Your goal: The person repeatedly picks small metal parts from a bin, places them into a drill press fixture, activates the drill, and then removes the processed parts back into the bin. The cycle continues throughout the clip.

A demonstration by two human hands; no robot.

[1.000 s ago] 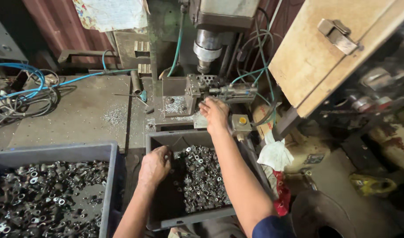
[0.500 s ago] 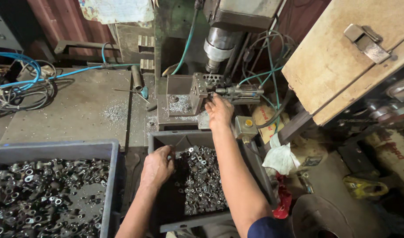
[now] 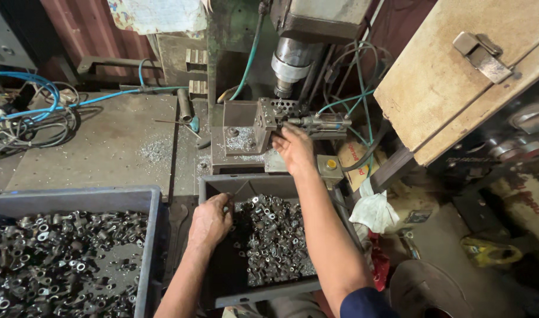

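Cluttered workshop surface, drill press behind.
Left hand curled on parts in grey bin; right hand pinching at fixture, grip contents unclear.

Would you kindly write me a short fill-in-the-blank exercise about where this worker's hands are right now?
1. The left hand rests in the ____ crate of metal parts.
2. The right hand reaches the clamp under the ____.
3. The cloth right of the crate is ____.

Missing words: smaller; drill; white
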